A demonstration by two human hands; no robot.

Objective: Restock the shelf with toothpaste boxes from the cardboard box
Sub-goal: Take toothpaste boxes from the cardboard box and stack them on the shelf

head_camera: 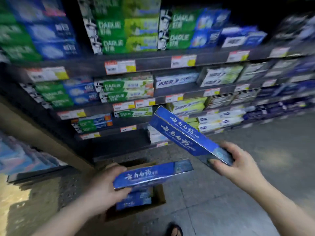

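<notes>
My left hand (104, 186) grips the left end of a blue toothpaste box (153, 174), held level over the open cardboard box (159, 196) on the floor. More blue boxes (134, 200) lie inside the carton. My right hand (238, 163) holds two stacked blue toothpaste boxes (184, 133) by their near end. Their far ends point up and left at the lower rows of the shelf (153, 62). Green, blue and white toothpaste packs fill the shelf's tiers.
Price tags (120, 66) line the shelf edges. A dark gap (119, 143) sits on the lowest tier behind the carton. A second display (20, 155) stands at the left. Grey tiled floor (255, 133) spreads right. A sandalled foot (175, 229) shows at the bottom.
</notes>
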